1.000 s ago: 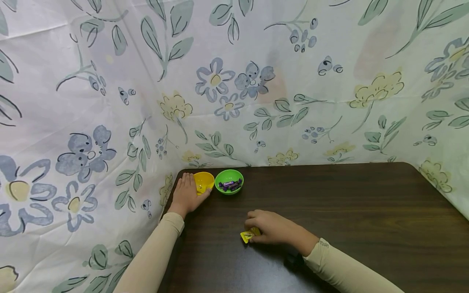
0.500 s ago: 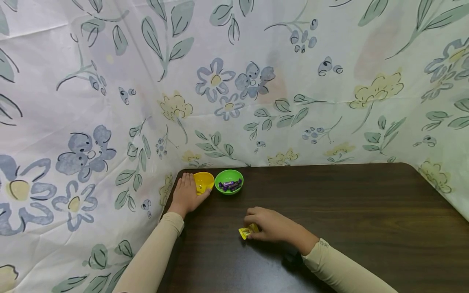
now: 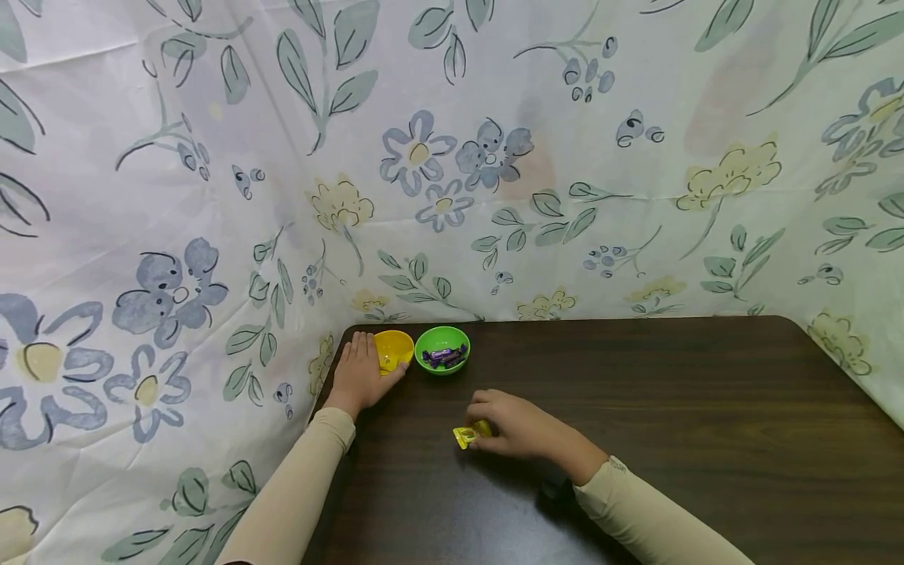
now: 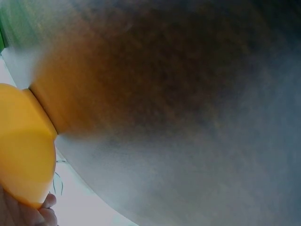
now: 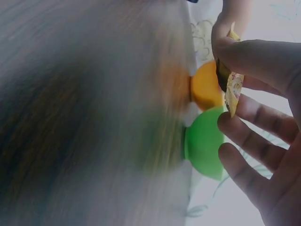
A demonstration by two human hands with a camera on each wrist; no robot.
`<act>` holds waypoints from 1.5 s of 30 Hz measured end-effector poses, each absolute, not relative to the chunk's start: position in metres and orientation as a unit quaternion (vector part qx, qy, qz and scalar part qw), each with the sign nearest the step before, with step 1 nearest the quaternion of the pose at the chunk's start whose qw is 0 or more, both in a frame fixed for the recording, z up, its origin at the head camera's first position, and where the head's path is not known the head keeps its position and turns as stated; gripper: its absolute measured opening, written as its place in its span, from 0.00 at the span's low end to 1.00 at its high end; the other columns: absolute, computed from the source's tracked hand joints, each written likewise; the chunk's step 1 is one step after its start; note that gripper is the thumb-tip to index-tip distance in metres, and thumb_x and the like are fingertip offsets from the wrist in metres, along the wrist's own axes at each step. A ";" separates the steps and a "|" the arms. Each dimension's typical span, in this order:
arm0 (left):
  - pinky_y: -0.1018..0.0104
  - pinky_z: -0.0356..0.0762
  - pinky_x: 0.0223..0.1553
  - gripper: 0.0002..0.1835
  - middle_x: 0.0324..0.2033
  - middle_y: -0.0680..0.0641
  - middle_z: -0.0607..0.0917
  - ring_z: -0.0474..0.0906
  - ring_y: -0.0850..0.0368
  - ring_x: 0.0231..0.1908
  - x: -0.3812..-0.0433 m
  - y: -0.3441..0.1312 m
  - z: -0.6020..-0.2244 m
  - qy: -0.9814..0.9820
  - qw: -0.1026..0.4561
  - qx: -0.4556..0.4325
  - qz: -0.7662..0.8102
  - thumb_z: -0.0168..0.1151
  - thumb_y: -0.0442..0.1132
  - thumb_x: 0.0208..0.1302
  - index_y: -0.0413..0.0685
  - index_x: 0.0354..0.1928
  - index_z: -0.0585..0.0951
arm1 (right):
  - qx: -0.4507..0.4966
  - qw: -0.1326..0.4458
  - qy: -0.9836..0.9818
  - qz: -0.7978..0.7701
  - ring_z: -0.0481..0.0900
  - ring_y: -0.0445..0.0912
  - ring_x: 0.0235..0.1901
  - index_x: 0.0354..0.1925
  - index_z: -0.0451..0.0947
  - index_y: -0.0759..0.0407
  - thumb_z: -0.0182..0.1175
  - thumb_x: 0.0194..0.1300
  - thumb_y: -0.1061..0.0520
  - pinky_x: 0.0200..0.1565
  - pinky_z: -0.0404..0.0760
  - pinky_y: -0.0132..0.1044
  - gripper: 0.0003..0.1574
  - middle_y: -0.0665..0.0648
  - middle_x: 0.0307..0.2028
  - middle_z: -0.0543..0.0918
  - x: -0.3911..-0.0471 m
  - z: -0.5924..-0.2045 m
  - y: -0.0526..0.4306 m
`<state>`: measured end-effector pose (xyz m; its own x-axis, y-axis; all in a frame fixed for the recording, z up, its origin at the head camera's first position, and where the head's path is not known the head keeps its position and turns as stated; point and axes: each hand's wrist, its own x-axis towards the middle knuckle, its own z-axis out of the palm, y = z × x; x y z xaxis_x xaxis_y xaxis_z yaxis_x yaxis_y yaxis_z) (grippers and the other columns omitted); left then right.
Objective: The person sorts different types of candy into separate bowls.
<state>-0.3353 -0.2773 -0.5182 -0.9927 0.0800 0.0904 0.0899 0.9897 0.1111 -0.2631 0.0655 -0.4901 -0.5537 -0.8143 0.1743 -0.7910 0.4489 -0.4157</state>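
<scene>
In the head view my left hand (image 3: 359, 375) holds the side of a small yellow bowl (image 3: 402, 345), fingers along its left and thumb across the front. Something yellow lies inside that bowl. The left wrist view shows the yellow bowl (image 4: 23, 146) with fingers (image 4: 28, 214) against its side. My right hand (image 3: 519, 428) pinches a yellow-wrapped candy (image 3: 464, 436) between thumb and fingers, above the table. From the right wrist, the candy (image 5: 233, 89) appears gripped by the thumb, while other fingers spread beside it.
Touching or nearly touching the yellow bowl is a green bowl (image 3: 429, 339) containing several purple-wrapped candies (image 3: 443, 357). Both stand at the far left corner of the dark wooden table (image 3: 650, 392). Floral cloth (image 3: 600, 157) hangs behind and to the left.
My right hand has lifted and moved slightly left and away from me, carrying the yellow-wrapped candy toward the bowls. The left hand has stayed on the yellow bowl.
</scene>
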 end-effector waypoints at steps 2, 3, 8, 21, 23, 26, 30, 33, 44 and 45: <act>0.39 0.48 0.84 0.59 0.80 0.26 0.59 0.50 0.30 0.83 -0.335 -0.277 -0.518 -0.996 0.045 -0.044 -0.059 0.46 0.75 0.73 0.25 0.80 0.54 | -0.467 0.023 0.851 -0.240 0.76 0.39 0.42 0.46 0.85 0.47 0.74 0.68 0.49 0.46 0.80 0.33 0.11 0.46 0.44 0.81 -0.264 -0.489 0.063; 0.40 0.48 0.84 0.59 0.80 0.26 0.59 0.50 0.30 0.83 -0.335 -0.277 -0.518 -0.996 0.045 -0.043 -0.060 0.46 0.75 0.73 0.25 0.80 0.54 | -0.466 0.022 0.850 -0.243 0.77 0.39 0.42 0.47 0.86 0.47 0.74 0.68 0.49 0.47 0.81 0.33 0.11 0.46 0.44 0.82 -0.264 -0.489 0.062; 0.40 0.46 0.84 0.59 0.80 0.26 0.59 0.50 0.31 0.83 -0.334 -0.277 -0.519 -0.997 0.041 -0.042 -0.059 0.45 0.75 0.73 0.25 0.81 0.54 | -0.460 0.022 0.852 -0.250 0.78 0.40 0.43 0.48 0.86 0.47 0.74 0.68 0.48 0.48 0.82 0.34 0.12 0.45 0.45 0.82 -0.266 -0.490 0.058; 0.40 0.46 0.84 0.60 0.81 0.27 0.58 0.49 0.31 0.83 -0.336 -0.278 -0.520 -0.997 0.038 -0.039 -0.057 0.45 0.76 0.73 0.26 0.81 0.52 | -0.447 0.003 0.855 -0.264 0.79 0.43 0.42 0.48 0.87 0.49 0.74 0.68 0.48 0.46 0.81 0.34 0.13 0.46 0.42 0.82 -0.280 -0.487 0.042; 0.40 0.46 0.84 0.60 0.81 0.27 0.58 0.49 0.31 0.83 -0.336 -0.278 -0.520 -0.997 0.038 -0.037 -0.057 0.45 0.76 0.73 0.26 0.81 0.52 | -0.442 0.001 0.857 -0.264 0.80 0.44 0.42 0.48 0.87 0.49 0.75 0.68 0.48 0.46 0.81 0.35 0.13 0.46 0.42 0.81 -0.284 -0.486 0.040; 0.40 0.47 0.84 0.60 0.81 0.27 0.58 0.49 0.31 0.83 -0.335 -0.278 -0.520 -0.997 0.037 -0.036 -0.055 0.44 0.75 0.73 0.26 0.81 0.52 | -0.432 -0.006 0.863 -0.262 0.78 0.42 0.42 0.47 0.87 0.47 0.75 0.67 0.47 0.47 0.81 0.35 0.13 0.44 0.42 0.81 -0.290 -0.485 0.037; 0.40 0.46 0.84 0.59 0.81 0.27 0.58 0.49 0.31 0.83 -0.335 -0.276 -0.518 -0.997 0.037 -0.036 -0.054 0.44 0.75 0.73 0.25 0.81 0.53 | -0.419 -0.014 0.868 -0.265 0.76 0.39 0.43 0.46 0.87 0.47 0.75 0.67 0.47 0.49 0.82 0.37 0.13 0.45 0.44 0.82 -0.294 -0.483 0.033; 0.40 0.46 0.84 0.60 0.81 0.27 0.58 0.49 0.31 0.83 -0.335 -0.275 -0.517 -0.997 0.034 -0.036 -0.051 0.43 0.76 0.72 0.25 0.81 0.53 | -0.412 -0.018 0.872 -0.264 0.75 0.39 0.42 0.46 0.87 0.48 0.76 0.66 0.47 0.48 0.82 0.37 0.13 0.46 0.43 0.82 -0.296 -0.482 0.030; 0.41 0.45 0.84 0.59 0.81 0.28 0.57 0.49 0.32 0.83 -0.334 -0.274 -0.516 -0.997 0.033 -0.037 -0.052 0.44 0.75 0.73 0.26 0.81 0.53 | -0.394 -0.031 0.879 -0.267 0.75 0.40 0.40 0.46 0.89 0.49 0.76 0.65 0.47 0.47 0.81 0.36 0.13 0.46 0.41 0.82 -0.300 -0.481 0.024; 0.41 0.45 0.84 0.59 0.81 0.28 0.57 0.49 0.31 0.83 -0.334 -0.275 -0.516 -0.997 0.034 -0.037 -0.053 0.44 0.75 0.73 0.26 0.81 0.53 | -0.393 -0.033 0.879 -0.268 0.75 0.39 0.40 0.45 0.89 0.50 0.77 0.65 0.48 0.47 0.82 0.36 0.13 0.46 0.41 0.82 -0.301 -0.481 0.024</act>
